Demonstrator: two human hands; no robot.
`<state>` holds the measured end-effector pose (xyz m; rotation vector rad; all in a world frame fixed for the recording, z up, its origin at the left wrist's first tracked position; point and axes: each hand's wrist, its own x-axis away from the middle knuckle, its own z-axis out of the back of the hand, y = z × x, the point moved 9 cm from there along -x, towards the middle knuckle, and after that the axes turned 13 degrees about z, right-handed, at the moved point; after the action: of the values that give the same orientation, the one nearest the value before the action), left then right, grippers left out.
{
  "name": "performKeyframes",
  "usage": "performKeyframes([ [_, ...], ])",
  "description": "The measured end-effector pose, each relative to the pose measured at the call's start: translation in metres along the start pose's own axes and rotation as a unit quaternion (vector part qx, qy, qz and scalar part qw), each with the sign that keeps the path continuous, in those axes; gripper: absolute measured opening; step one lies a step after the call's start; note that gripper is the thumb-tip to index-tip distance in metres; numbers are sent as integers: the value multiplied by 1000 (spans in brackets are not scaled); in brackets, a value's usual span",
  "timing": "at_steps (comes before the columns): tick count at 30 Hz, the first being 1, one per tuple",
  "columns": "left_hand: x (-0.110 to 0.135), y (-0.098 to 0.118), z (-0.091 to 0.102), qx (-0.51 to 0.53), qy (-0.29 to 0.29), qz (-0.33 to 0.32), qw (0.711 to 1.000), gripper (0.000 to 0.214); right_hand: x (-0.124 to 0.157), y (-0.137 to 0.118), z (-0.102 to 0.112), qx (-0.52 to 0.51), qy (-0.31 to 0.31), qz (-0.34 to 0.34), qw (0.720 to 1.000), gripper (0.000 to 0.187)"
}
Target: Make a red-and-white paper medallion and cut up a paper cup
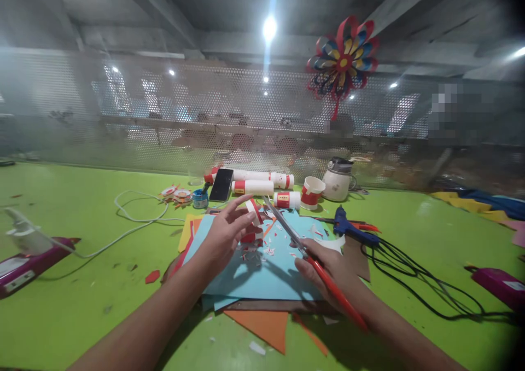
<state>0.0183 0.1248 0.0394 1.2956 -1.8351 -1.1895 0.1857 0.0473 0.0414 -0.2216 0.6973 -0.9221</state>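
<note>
My left hand (225,233) is pinched on a small red and white paper piece (253,219), held just above a light blue paper sheet (262,272). My right hand (328,267) is closed round the red handles of a pair of scissors (305,256). The scissors' blades point up and left, with their tips beside the paper piece. Small red and white paper scraps (262,250) lie on the blue sheet between my hands. The blue sheet rests on a stack of orange, yellow and red paper.
Behind the sheet stand several glue sticks (252,187), a phone (221,185), a red-banded paper cup (311,192) and a white pot (338,179). A blue glue gun (348,227) with a black cord lies right. A white cable (135,218) runs left. Mesh fence behind bears a paper flower (343,60).
</note>
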Motion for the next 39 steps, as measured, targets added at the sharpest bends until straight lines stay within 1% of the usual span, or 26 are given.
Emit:
performKeyframes([
  [5,0,3,-2,-5,-7,-28,1000,50,0,-7,0,-6,-19,-2,1000,35],
  [10,-1,5,1,-28,0,-45,999,49,0,-9,1,3,-6,14,1000,37],
  [14,-1,10,3,-57,12,-65,996,49,2,-8,-3,-7,-7,27,1000,36],
  [18,0,12,1,-61,15,-67,996,43,2,-10,-1,-12,11,29,999,34],
  [21,2,10,-4,-56,4,-59,997,40,0,-8,0,-13,27,15,999,35],
  [25,5,8,-8,-56,-8,-53,997,37,0,-5,-4,-17,33,8,999,36],
  [30,6,11,-9,-93,4,-85,992,38,-1,-7,-6,-28,40,15,999,39],
  [33,5,13,-8,-105,12,-90,990,45,-3,-9,-2,-31,48,15,998,41],
  [36,5,16,-7,-123,24,-70,990,48,-6,-11,7,-27,51,8,998,41],
  [39,7,21,-6,-146,23,-44,988,51,-9,-16,18,-7,36,-14,999,42],
])
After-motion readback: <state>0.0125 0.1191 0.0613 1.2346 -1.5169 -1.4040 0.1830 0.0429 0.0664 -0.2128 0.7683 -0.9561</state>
